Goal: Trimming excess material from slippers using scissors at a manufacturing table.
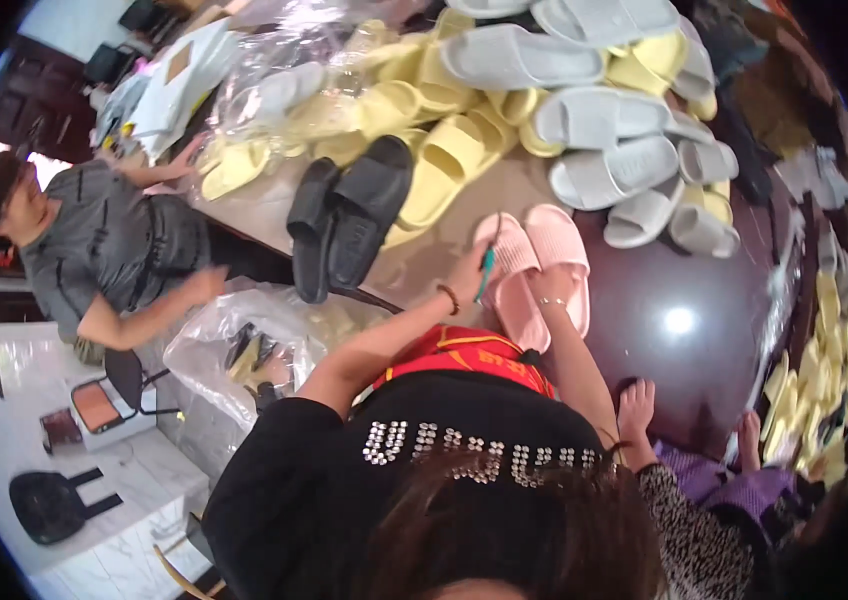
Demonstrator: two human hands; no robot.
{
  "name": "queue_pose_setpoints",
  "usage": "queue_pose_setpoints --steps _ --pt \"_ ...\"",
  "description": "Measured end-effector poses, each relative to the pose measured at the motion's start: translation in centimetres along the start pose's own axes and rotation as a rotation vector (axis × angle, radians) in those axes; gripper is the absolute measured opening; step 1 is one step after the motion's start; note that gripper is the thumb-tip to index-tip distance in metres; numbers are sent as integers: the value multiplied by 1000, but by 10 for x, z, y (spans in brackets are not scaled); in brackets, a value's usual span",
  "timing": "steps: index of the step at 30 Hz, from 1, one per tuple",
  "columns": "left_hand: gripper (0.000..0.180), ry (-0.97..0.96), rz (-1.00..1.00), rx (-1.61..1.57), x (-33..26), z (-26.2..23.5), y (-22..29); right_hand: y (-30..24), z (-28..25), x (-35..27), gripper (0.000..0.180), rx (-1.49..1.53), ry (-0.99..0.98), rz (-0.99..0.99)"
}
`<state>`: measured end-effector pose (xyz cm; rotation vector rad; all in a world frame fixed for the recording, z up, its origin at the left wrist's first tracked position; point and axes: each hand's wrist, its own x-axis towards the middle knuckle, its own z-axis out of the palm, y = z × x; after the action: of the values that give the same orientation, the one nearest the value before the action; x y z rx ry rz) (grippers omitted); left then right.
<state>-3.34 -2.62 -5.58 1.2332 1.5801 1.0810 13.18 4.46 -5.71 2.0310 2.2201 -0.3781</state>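
A pair of pink slippers stands on the table in front of me, a left pink slipper (516, 295) and a right pink slipper (552, 232). My left hand (466, 275) is closed beside the left slipper's strap, on a small tool with a teal handle (487, 272); its exact kind does not show. My right hand (559, 286) reaches into the right slipper, its fingers partly hidden by the strap, and appears to grip it. To the left lies a pair of black slippers (354, 215).
Yellow slippers (449, 160) and grey slippers (614, 170) are heaped at the far side of the table (644, 310). A person (129, 240) works at the left beside a clear plastic bag (234, 340). Another person's hand (636, 405) rests at the near right edge.
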Motion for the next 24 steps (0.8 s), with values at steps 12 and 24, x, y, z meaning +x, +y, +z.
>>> queue_pose_setpoints --steps 12,24 --pt "48 332 193 240 22 -15 33 -19 -12 0 26 277 69 15" --pt "47 163 -128 220 30 -8 -7 -7 10 -1 49 204 633 -257"
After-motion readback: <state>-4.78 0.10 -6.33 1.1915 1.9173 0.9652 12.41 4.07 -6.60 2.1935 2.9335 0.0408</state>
